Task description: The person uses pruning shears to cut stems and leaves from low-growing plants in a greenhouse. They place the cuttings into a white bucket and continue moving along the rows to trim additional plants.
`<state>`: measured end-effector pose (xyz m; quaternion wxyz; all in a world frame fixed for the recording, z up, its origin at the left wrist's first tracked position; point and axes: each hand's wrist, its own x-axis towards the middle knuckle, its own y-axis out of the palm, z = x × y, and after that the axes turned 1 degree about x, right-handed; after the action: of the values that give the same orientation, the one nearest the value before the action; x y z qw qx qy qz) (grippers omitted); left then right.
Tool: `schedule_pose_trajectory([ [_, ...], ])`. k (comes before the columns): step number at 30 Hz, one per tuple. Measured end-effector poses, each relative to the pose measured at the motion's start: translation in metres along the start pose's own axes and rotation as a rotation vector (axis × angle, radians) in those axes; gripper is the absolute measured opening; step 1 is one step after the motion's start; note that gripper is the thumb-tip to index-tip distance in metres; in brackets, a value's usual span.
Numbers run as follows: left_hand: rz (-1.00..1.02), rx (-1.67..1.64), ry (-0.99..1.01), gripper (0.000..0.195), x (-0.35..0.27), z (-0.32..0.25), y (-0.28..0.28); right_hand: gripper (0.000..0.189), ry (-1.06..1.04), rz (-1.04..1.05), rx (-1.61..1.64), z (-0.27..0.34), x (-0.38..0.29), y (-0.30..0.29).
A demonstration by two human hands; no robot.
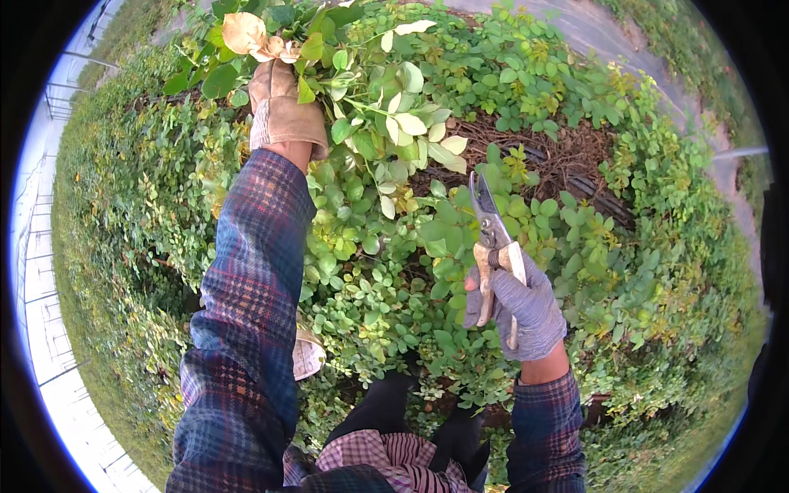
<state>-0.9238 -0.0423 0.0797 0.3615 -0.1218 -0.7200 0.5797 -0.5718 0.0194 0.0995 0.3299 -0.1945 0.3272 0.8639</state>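
Observation:
My left hand (pixel 288 111), in a tan leather work glove, reaches to the top of the view. It grips a bunch of leafy green stems (pixel 363 101) that fan out to both sides; its fingers are mostly hidden. Pale tan, petal-like shapes (pixel 245 34) stand at its far end; whether flower or glove I cannot tell. My right hand (pixel 524 308) wears a thin grey glove and holds pruning shears (pixel 491 228) by worn cream handles. Their blades point up and away, slightly parted, over the foliage and apart from the held stems.
Dense leafy bushes (pixel 370 296) surround my legs (pixel 382 400). Dry brown twigs and dark pipes (pixel 595 188) lie in a gap at the right. A grey path (pixel 592 37) curves along the far right. Under my left forearm, a pale rounded object (pixel 308 356) is partly hidden.

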Motion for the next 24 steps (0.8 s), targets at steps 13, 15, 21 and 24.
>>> schedule_pose_trajectory([
  [13, 0.608, 0.713, 0.098, 0.033, 0.006, -0.047, -0.004, 0.027, 0.364, 0.242, 0.596, -0.038, 0.125, 0.070],
  [15, 0.546, 0.696, 0.147, 0.032, 0.002, -0.051, 0.005, 0.023, 0.249, 0.210, 0.434, -0.033, 0.150, 0.046],
  [21, 0.352, 0.786, 0.178, 0.049, -0.004, -0.026, 0.007, 0.020, 0.071, -0.037, 0.395, -0.021, 0.127, 0.029],
  [24, 0.306, 0.678, 0.076, 0.055, 0.000, -0.013, 0.013, 0.026, 0.091, 0.076, 0.436, -0.031, 0.090, 0.043],
])
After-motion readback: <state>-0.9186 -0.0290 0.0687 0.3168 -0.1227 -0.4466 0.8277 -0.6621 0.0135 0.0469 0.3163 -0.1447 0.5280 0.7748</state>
